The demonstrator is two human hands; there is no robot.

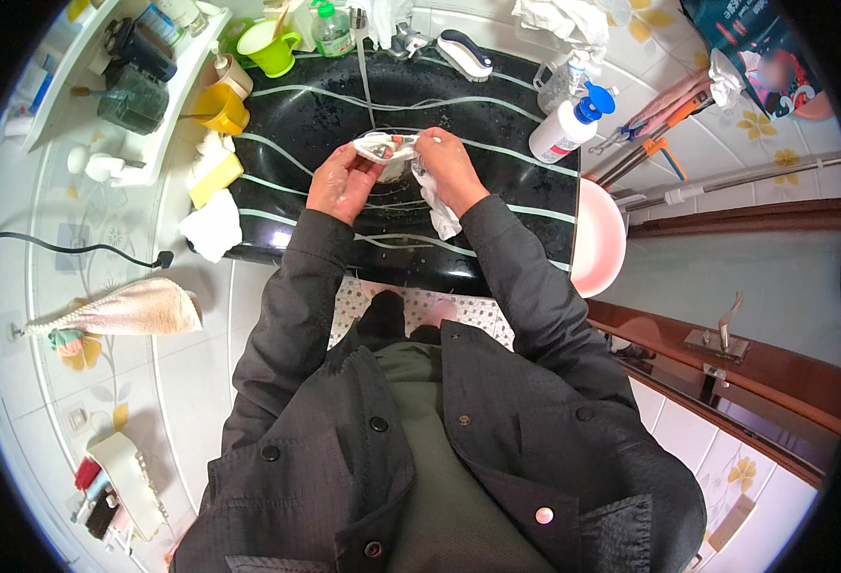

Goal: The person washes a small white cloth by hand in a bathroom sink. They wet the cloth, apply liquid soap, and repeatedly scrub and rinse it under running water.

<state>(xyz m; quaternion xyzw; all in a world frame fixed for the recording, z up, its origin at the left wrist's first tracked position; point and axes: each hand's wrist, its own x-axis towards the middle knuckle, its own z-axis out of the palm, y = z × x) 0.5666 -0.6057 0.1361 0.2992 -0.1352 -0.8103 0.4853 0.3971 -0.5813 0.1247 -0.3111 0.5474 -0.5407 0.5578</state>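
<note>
My left hand (342,184) and my right hand (450,166) hold a wet white cloth item (436,204) between them, over the basin of a black sink (291,107) with pale wavy lines. The item has small orange and grey patches near the left fingers, and its lower part hangs down beside my right hand. Whether it is a sock or a small cloth, I cannot tell. From the faucet (357,20) a thin stream of water runs down behind the item. The drain area is partly hidden by the hands.
Cups, a green-topped soap bottle (333,30) and a yellow sponge (216,179) line the left and back edges. A scrub brush (465,54) lies at the back; a white bottle with a blue pump (564,130) stands right. A pink basin (598,240) is beside the counter.
</note>
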